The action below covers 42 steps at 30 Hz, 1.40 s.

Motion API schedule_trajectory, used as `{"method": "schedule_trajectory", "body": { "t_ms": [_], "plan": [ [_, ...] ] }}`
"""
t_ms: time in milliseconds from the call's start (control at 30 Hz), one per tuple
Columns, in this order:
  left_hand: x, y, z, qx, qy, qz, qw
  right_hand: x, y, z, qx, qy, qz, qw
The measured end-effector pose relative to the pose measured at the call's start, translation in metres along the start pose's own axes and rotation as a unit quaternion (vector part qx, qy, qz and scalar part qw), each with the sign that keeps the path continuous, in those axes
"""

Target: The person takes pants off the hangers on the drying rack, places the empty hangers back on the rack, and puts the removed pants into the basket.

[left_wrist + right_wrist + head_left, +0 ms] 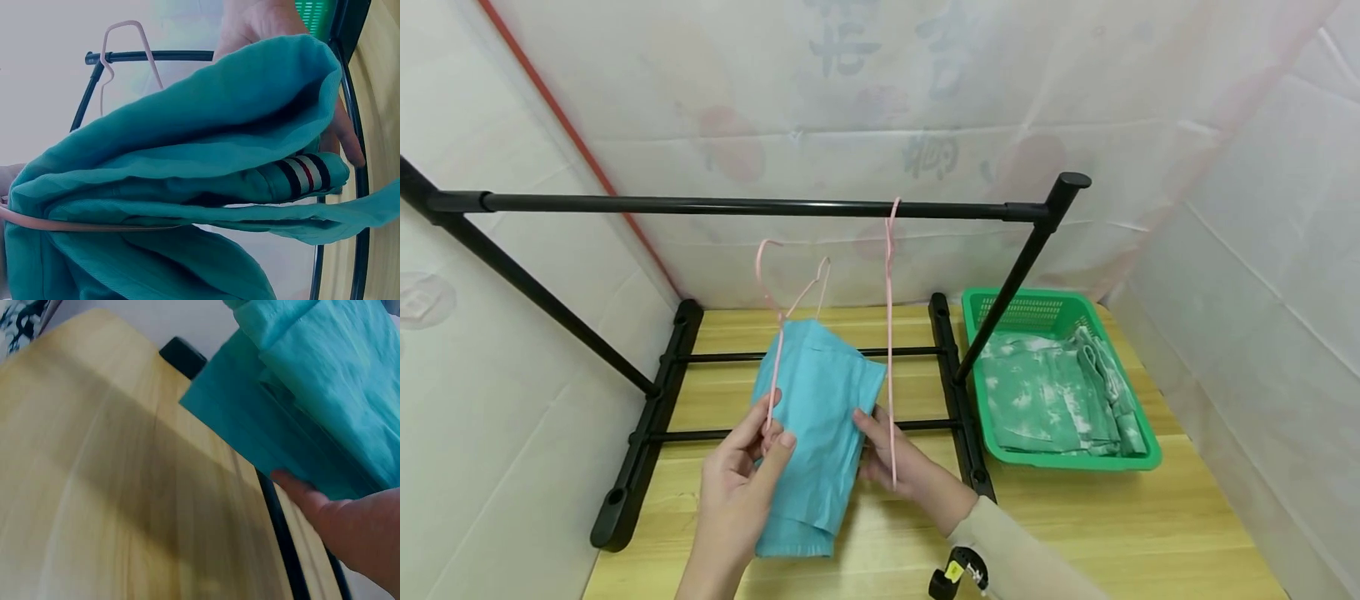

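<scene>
A folded blue garment [820, 450], with a striped trim [306, 175] inside its folds, hangs between both hands in front of the black rack. A pink wire hanger [777, 358] runs along its left side and in among its layers in the left wrist view [94, 227]. My left hand [737, 483] pinches this hanger and the cloth between thumb and fingers. On the other side, my right hand [898, 462] holds the garment's right edge, thumb in front and fingers partly hidden behind. Another pink hanger [890, 333] hangs from the rail, close before the right hand.
The black rack's top rail [700, 205] crosses above the hands, its feet [647, 450] standing on the wooden table [1075, 533]. At right, a green basket [1045, 461] contains folded green-and-white patterned cloth [1037, 392]. White sheeting [850, 100] encloses the back and sides.
</scene>
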<state>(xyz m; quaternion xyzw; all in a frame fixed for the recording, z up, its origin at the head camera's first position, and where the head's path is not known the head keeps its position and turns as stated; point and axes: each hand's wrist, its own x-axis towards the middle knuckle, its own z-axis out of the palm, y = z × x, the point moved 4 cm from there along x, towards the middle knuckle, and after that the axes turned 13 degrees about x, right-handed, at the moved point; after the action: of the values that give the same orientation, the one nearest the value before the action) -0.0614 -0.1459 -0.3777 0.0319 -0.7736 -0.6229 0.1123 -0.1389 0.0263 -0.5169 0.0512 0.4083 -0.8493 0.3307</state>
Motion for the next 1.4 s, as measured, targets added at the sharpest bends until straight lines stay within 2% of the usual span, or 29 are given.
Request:
{"method": "schedule_trajectory", "body": {
  "t_ms": [133, 233, 567, 900, 1233, 1400],
  "plan": [
    [0.001, 0.001, 0.001, -0.002, -0.004, -0.008, 1.0, 0.001, 0.005, 0.003, 0.052, -0.017, 0.034, 0.998],
    [0.001, 0.001, 0.001, -0.002, -0.005, -0.008, 1.0, 0.001, 0.007, 0.004, 0.057, -0.026, 0.044, 0.997],
    [-0.001, 0.002, 0.001, -0.005, -0.009, 0.004, 0.9999, 0.004, 0.012, 0.005, 0.041, 0.002, 0.034, 0.999],
    [-0.002, 0.002, -0.002, -0.003, -0.006, 0.004, 1.0, 0.006, 0.014, 0.009, 0.078, -0.038, 0.038, 0.996],
    [-0.004, 0.0, -0.001, -0.002, -0.006, 0.011, 0.9999, 0.001, 0.008, 0.009, 0.089, 0.034, 0.042, 0.995],
    [-0.004, -0.003, -0.003, -0.003, -0.015, 0.001, 0.9999, -0.003, 0.0, 0.015, 0.092, 0.018, 0.044, 0.995]
  ]
}}
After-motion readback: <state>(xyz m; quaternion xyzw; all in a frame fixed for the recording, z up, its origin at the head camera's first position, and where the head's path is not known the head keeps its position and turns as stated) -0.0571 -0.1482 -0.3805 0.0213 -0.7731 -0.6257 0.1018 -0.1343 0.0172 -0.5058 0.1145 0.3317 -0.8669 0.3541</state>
